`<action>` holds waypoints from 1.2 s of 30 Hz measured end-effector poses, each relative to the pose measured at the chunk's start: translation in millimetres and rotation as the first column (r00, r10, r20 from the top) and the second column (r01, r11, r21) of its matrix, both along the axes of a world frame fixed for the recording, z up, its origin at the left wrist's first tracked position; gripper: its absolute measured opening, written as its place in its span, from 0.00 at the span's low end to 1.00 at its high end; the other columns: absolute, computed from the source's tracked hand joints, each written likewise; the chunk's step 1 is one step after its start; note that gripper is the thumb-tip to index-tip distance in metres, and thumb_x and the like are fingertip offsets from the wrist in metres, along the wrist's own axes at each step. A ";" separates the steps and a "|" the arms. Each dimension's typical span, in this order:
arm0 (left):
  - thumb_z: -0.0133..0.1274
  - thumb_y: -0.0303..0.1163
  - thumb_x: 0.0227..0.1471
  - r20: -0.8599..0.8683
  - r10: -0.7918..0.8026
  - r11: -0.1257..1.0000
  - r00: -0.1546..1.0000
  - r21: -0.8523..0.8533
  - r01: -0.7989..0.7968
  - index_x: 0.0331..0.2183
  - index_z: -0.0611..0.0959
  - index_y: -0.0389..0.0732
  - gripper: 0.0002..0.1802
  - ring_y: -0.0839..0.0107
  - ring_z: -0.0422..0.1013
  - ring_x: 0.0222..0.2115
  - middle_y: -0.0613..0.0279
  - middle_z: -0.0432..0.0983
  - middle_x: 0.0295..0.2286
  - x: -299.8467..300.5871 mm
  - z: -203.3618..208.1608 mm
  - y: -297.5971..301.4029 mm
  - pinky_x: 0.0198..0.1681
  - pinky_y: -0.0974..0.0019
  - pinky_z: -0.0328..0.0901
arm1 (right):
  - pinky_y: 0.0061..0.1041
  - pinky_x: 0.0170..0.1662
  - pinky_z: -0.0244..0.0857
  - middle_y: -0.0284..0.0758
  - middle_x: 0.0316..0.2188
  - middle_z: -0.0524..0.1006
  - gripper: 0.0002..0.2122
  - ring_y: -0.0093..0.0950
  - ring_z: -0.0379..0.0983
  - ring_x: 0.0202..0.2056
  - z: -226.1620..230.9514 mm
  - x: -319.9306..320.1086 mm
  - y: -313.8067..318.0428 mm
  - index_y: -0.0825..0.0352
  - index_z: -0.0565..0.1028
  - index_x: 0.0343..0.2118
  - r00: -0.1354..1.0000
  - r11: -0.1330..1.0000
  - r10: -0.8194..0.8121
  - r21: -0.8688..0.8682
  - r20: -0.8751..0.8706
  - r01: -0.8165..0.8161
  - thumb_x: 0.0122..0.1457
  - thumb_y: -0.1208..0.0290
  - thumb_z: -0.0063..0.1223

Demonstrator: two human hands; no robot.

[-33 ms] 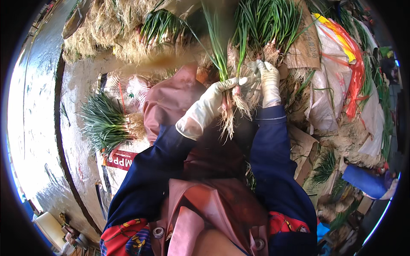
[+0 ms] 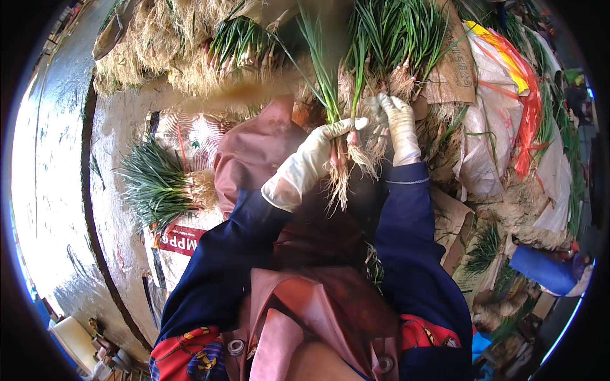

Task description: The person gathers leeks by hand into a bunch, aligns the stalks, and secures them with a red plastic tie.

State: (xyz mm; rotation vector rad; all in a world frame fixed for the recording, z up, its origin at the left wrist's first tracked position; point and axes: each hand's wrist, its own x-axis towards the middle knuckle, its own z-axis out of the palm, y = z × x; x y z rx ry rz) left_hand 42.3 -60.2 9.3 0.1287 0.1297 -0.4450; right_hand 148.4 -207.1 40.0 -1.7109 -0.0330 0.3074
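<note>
Your left white-gloved hand (image 2: pixel 318 159) pinched thin green-leaved, pale-rooted scallion bunch (image 2: pixel 337 136); right white-gloved hand (image 2: pixel 397 127) closed on roots. Risk judged: 2-handed pull snapped stalks, dropped onto pink apron (image 2: pixel 254 152).

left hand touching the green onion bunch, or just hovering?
Touching. Head view: the gloved left hand is wrapped around the stalks of the green onion bunch just above the roots, with no gap visible.

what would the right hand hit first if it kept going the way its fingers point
Probably the big bunch of green onions straight ahead; the right hand already touches its rooty base, though depth is unclear.
</note>
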 end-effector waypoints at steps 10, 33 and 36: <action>0.43 0.31 0.54 -0.102 0.024 0.964 0.994 -0.263 -0.051 0.42 0.74 0.33 0.15 0.64 0.68 0.25 0.58 0.73 0.25 -11.6 4.2 0.9 0.44 0.52 0.65 | 0.18 0.32 0.65 0.30 0.28 0.76 0.10 0.20 0.71 0.26 -38.3 -7.0 -2.1 0.67 0.75 0.37 0.964 0.949 0.263 0.188 -0.033 -0.253 0.55 0.68 0.53; 0.57 0.32 0.48 -0.190 0.195 0.810 0.962 0.584 -0.049 0.30 0.81 0.35 0.10 0.78 0.66 0.12 0.63 0.76 0.20 24.6 15.1 -2.5 0.12 0.77 0.58 | 0.29 0.30 0.67 0.35 0.23 0.77 0.16 0.34 0.73 0.23 29.2 -55.9 -0.6 0.62 0.75 0.25 0.699 0.658 0.562 -0.751 0.443 -0.053 0.50 0.51 0.54; 0.59 0.32 0.46 -0.180 0.202 0.690 0.963 0.724 -0.009 0.28 0.81 0.35 0.10 0.78 0.65 0.10 0.62 0.74 0.16 21.0 12.4 -5.3 0.11 0.76 0.57 | 0.28 0.29 0.67 0.34 0.23 0.77 0.18 0.32 0.74 0.24 23.5 -45.5 2.0 0.62 0.75 0.25 0.891 0.673 0.300 -0.737 0.341 0.055 0.48 0.49 0.56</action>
